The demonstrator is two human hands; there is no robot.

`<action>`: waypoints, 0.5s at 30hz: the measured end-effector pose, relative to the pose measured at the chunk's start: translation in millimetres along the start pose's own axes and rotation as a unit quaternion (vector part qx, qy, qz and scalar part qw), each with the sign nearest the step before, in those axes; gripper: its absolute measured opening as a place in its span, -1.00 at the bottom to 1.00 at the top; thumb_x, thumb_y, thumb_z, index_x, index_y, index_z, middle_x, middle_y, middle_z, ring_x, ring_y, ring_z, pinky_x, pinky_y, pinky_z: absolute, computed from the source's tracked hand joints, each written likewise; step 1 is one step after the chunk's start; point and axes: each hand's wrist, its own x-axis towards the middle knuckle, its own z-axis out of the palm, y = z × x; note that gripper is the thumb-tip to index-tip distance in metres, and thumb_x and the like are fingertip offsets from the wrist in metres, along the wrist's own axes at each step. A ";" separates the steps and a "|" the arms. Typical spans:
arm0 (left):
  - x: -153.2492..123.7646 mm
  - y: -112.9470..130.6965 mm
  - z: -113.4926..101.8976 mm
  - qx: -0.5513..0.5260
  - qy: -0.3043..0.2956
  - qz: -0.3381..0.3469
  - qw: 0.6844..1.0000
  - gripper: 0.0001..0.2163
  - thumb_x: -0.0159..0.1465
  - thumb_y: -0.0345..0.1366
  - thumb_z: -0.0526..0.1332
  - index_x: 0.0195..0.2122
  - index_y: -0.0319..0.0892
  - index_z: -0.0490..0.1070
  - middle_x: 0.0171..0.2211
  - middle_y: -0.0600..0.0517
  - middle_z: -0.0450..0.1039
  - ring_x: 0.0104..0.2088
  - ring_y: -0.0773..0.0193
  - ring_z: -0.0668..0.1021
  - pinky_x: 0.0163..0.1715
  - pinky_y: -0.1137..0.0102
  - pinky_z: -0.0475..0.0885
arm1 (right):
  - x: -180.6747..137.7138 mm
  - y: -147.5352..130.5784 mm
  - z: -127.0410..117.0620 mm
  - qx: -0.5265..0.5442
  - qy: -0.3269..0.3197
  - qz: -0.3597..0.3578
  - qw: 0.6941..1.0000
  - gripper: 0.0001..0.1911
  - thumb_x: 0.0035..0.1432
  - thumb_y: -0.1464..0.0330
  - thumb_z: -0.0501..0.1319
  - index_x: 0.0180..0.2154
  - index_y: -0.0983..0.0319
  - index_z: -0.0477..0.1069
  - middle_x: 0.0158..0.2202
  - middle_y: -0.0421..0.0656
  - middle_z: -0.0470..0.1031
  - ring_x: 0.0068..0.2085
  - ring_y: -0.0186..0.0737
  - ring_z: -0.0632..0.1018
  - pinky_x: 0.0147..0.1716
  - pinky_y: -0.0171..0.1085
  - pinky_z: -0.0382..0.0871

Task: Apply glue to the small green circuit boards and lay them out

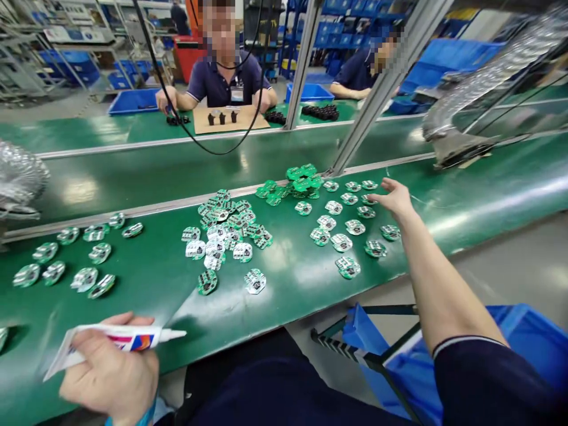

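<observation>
At eight o'clock, the left hand (109,370) grips a white tube (115,342) with a thin nozzle, perhaps glue. At three o'clock, the open right hand (394,198) sits just beside small round circuit boards (226,228) scattered across a green conveyor belt (151,299). A blue bin (510,355) stands at four o'clock.
</observation>
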 end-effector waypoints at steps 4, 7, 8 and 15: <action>2.5 -6.0 9.1 -0.026 0.019 -0.002 0.999 -0.48 0.35 0.14 0.22 -0.58 -0.15 0.35 -0.69 0.06 0.39 -0.72 0.24 0.45 -0.71 0.34 0.37 | -102.2 -37.6 30.4 0.018 -0.028 -0.258 0.965 -0.47 0.18 0.38 0.41 0.18 0.32 0.51 0.09 0.14 0.62 0.18 0.09 0.56 0.24 0.05 0.35; -0.3 -5.0 15.8 -0.036 -0.029 -0.022 0.999 -0.49 0.37 0.16 0.18 -0.51 -0.18 0.41 -0.70 0.07 0.40 -0.73 0.27 0.45 -0.69 0.39 0.37 | -205.1 -64.3 58.8 0.031 -0.246 -0.401 0.882 -0.38 0.22 0.26 0.43 0.29 0.10 0.41 0.23 -0.01 0.54 0.25 0.08 0.51 0.26 0.16 0.36; -1.6 -4.5 17.2 -0.038 -0.040 -0.029 0.998 -0.49 0.37 0.17 0.18 -0.48 -0.19 0.42 -0.70 0.07 0.42 -0.73 0.28 0.45 -0.68 0.40 0.38 | -233.3 -70.1 67.2 0.028 -0.307 -0.418 0.854 -0.27 0.20 0.25 0.46 0.35 0.08 0.34 0.27 -0.01 0.50 0.28 0.09 0.48 0.27 0.18 0.36; -5.1 -7.2 12.4 -0.034 -0.074 -0.046 0.996 -0.47 0.35 0.21 0.17 -0.45 -0.20 0.43 -0.69 0.06 0.44 -0.74 0.29 0.44 -0.68 0.40 0.37 | -289.4 -68.7 106.4 0.046 -0.394 -0.384 0.834 -0.30 0.14 0.28 0.51 0.28 0.08 0.42 0.16 -0.05 0.58 0.17 0.05 0.52 0.20 0.16 0.39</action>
